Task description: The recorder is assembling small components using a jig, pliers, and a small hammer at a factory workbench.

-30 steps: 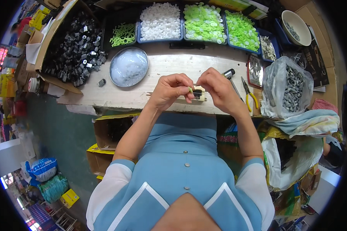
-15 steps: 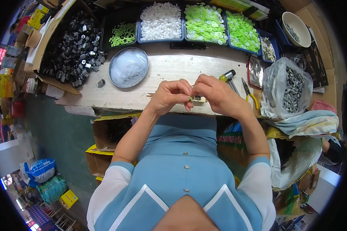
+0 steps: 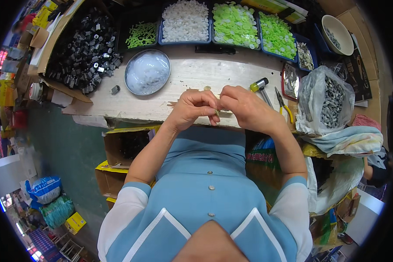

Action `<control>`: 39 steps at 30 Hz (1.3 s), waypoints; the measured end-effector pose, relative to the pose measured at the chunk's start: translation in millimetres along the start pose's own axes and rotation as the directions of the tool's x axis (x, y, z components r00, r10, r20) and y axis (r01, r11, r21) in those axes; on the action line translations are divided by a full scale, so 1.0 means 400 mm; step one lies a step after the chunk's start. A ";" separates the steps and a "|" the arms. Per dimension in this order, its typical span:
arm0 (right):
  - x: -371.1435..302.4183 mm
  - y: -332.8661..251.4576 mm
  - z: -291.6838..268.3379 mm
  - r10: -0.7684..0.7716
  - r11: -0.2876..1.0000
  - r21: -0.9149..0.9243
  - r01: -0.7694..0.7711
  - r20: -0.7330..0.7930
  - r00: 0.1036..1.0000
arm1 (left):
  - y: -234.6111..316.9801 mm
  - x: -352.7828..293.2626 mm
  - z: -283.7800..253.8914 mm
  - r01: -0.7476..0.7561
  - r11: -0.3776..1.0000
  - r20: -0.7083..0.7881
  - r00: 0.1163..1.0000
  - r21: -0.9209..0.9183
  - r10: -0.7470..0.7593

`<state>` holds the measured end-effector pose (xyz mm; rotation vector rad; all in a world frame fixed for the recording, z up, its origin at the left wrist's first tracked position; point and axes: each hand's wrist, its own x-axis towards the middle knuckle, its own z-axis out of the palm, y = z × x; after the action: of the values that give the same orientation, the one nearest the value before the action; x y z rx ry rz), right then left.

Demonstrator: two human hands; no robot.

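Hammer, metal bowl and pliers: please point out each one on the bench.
hammer (image 3: 260, 84), head view, on its yellow and black head.
metal bowl (image 3: 147, 72), head view, on the middle of its pale inside.
pliers (image 3: 283, 103), head view, on the upper part of the yellow handles.

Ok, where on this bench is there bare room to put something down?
Bare wood lies between the round metal dish and the hammer, below the trays. A smaller patch lies left of the dish, beside the box of black parts. The right end, around the pliers and bag of screws, is crowded.

A small part (image 3: 216, 112), mostly hidden, pinched above the bench edge.
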<state>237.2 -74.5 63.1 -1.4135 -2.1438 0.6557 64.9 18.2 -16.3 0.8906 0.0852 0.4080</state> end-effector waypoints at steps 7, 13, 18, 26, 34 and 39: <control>0.009 0.020 0.047 0.018 0.975 0.223 0.022 -0.175 0.984 | 0.011 -0.018 0.003 -0.058 0.996 -0.082 0.995 0.065 0.063; -0.003 0.032 0.112 0.216 0.932 0.351 -0.085 -0.352 0.911 | 0.004 -0.018 0.022 -0.143 0.867 -0.191 0.946 0.478 0.262; -0.007 0.042 0.176 0.181 0.981 0.151 -0.120 -0.504 0.844 | -0.028 -0.021 0.004 -0.216 0.553 -0.098 0.871 0.805 0.482; -0.012 0.074 0.218 0.033 0.951 -0.250 -0.184 -0.506 0.862 | -0.009 -0.043 -0.063 -0.033 0.189 -0.040 0.928 0.981 0.369; 0.002 0.086 0.231 0.067 0.943 -0.265 -0.203 -0.443 0.894 | -0.028 -0.035 -0.074 0.033 0.103 -0.060 0.960 0.994 0.274; -0.003 0.080 0.232 0.077 0.951 -0.247 -0.187 -0.396 0.915 | -0.022 -0.021 -0.074 0.066 0.084 -0.082 0.975 0.994 0.205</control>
<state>201.4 -76.0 -28.2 -1.6876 -1.8890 0.0993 52.7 32.0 -42.7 2.3137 0.5987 0.5204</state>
